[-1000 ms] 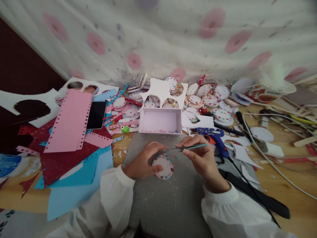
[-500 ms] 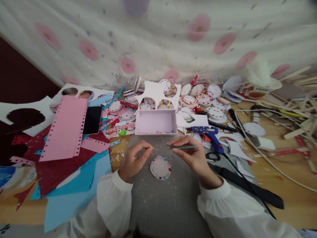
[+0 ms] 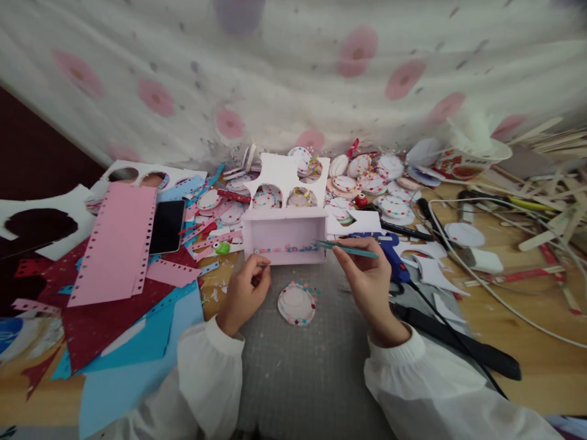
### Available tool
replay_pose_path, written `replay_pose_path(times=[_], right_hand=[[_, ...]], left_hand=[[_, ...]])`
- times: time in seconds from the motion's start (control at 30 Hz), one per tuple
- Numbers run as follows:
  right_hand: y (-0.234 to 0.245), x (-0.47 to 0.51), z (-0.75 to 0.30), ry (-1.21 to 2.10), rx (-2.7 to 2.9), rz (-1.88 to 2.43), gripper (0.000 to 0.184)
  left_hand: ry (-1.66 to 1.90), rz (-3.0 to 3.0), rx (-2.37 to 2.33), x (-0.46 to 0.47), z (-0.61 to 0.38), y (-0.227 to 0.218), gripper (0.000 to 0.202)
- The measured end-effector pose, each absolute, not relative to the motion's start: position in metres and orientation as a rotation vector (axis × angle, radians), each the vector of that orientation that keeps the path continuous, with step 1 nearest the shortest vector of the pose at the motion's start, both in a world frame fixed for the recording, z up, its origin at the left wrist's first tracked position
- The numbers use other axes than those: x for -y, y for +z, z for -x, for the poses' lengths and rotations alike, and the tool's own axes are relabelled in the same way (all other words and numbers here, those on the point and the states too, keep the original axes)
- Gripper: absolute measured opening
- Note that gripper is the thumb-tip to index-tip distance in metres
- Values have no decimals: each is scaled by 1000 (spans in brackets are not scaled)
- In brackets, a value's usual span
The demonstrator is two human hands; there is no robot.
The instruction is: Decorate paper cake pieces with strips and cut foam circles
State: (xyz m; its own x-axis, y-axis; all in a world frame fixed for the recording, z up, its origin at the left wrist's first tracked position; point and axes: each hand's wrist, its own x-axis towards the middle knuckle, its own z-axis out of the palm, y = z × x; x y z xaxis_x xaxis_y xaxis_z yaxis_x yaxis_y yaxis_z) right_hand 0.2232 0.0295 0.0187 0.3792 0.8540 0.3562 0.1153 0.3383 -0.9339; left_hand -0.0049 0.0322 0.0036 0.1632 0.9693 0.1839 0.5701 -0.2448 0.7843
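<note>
My left hand (image 3: 246,291) is closed at the front left corner of a small white box (image 3: 285,212), pinching its lower edge. Inside the box, small pink, red and blue dots lie along the front wall. Teal tweezers (image 3: 353,250) are held between the thumb and fingers of my right hand (image 3: 369,284). Their tips point left, over the right part of the box. Below the box, a round white paper disc (image 3: 296,304) with coloured dots around its rim lies on the grey cutting mat (image 3: 302,379).
A blue glue gun (image 3: 395,256) lies right of my right hand, its black cord running toward me. Punched pink paper (image 3: 114,238) and a phone (image 3: 167,227) are at the left. Decorated discs (image 3: 394,208) pile up behind; wooden sticks (image 3: 545,232) and a white cable lie right.
My left hand has moved up to the box, which now tips toward me and shows the dots inside. My right hand has carried the tweezers up and right, to the box opening.
</note>
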Motion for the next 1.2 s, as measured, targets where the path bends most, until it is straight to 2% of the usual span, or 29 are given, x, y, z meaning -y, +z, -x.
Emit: replay_pose_path(times=[0.33, 0.53, 1.2], right_hand=[[9, -23, -222, 318, 1383, 1174, 6], [1, -25, -221, 87, 1566, 1194, 9], [-6, -29, -198, -258, 1791, 1446, 16]], left_hand=[[923, -1821, -1463, -30, 3, 0, 2], [867, -1838, -1433, -28, 2, -1, 3], [894, -1830, -1414, -27, 2, -2, 5]])
